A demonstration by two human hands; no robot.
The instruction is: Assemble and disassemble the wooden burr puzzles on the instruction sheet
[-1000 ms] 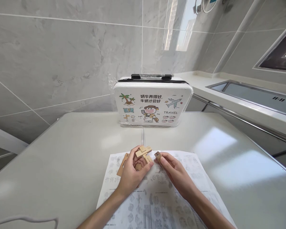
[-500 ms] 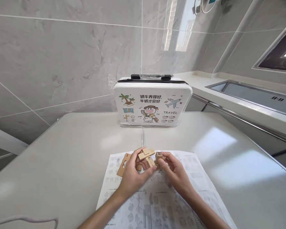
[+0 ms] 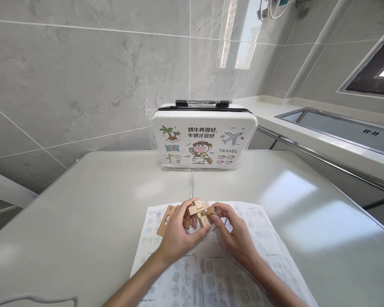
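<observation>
My left hand (image 3: 179, 230) is closed around a light wooden interlocking puzzle (image 3: 196, 208), made of several notched bars crossing each other. In my right hand (image 3: 235, 226), thumb and fingers pinch a darker wooden puzzle piece (image 3: 213, 210) marked with a "2". The inner end of that piece meets the right side of the puzzle; whether it sits in a gap I cannot tell. Behind my left hand, a flat wooden piece (image 3: 165, 217) with an oval slot and a "2" lies on the printed instruction sheet (image 3: 205, 273). My left fingers partly hide more wood there.
A white carrying case (image 3: 205, 136) in clear plastic stands at the back of the pale table (image 3: 115, 187), near the tiled wall. To the right is a counter with a sink (image 3: 345, 128). A grey cord-like loop (image 3: 35, 295) shows at the lower left.
My right hand has turned the marked piece from upright to a slant and brought it left against the puzzle. The left hand has tilted the puzzle slightly.
</observation>
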